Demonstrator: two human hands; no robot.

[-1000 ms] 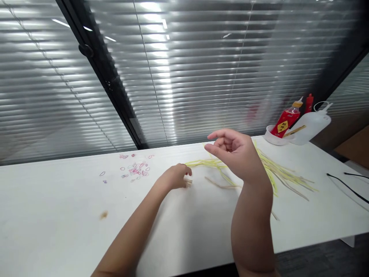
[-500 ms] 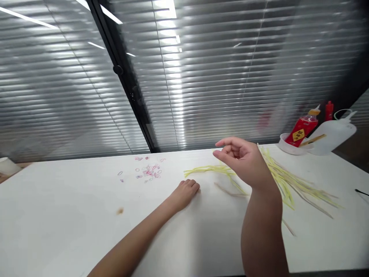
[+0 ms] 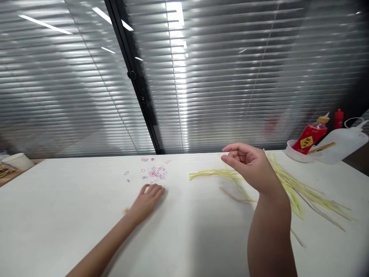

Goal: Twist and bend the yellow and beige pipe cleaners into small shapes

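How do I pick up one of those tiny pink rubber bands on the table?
Probably from straight above, pinching one side of the loop with thumb and finger. The rubber bands lie flat and thin on the table, so there is no side to grab. The loose ones at the pile's left edge look easiest.

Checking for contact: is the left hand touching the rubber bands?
Apart. The head view shows a strip of bare table between the left hand and the nearest rubber bands.

Tiny pink and purple loops (image 3: 154,172) scattered flat, thin yellow-green stalks (image 3: 288,184) fanned loosely rightward.
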